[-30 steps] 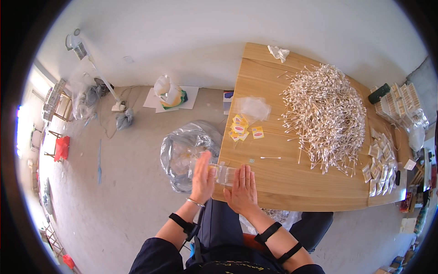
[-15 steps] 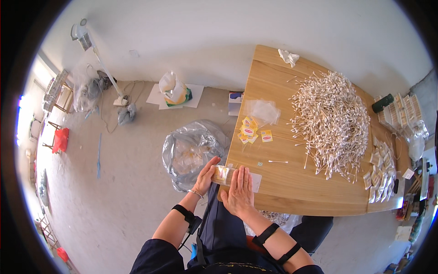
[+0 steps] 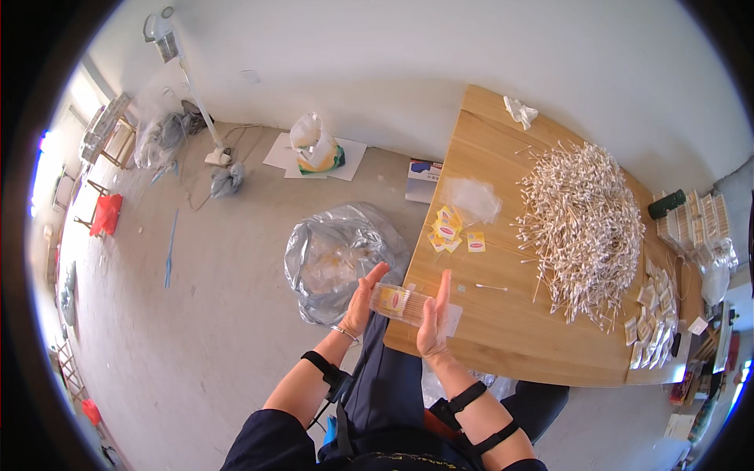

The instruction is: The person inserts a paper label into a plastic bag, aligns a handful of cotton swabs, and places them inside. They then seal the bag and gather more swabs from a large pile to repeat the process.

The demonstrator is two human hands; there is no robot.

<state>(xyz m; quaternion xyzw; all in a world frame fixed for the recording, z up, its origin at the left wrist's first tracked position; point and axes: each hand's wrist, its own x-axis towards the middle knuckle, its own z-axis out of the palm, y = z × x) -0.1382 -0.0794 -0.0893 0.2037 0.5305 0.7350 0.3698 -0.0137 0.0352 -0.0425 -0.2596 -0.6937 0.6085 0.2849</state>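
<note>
- A pale wooden table [image 3: 503,337] is standing by a white wall [image 3: 393,47] on a grey floor [image 3: 220,337]; a silvery bag [image 3: 306,267] is lying slumped beside it.
- One big swab heap [image 3: 585,228] is covering much of the tabletop; one loose swab [image 3: 492,287] and one separate yellow card [image 3: 476,242] are lying left of it. The card cluster [image 3: 447,226] is overlapping too much for counting.
- One clear swab packet [image 3: 397,302] is lying crosswise between two hands at the table's near left corner; whether it is touching the wood, I cannot tell.
- The left hand [image 3: 361,302] is extending straight fingers, its palm bracing the packet's left end.
- The right hand [image 3: 434,330] is standing edge-on, fingers straight, thumb beside the right end; its contact is hard to tell. Neither hand is wrapping around the packet.
- Half a second ago, the right fingers were lying over the packet; now they are pointing away and more packet is showing.
</note>
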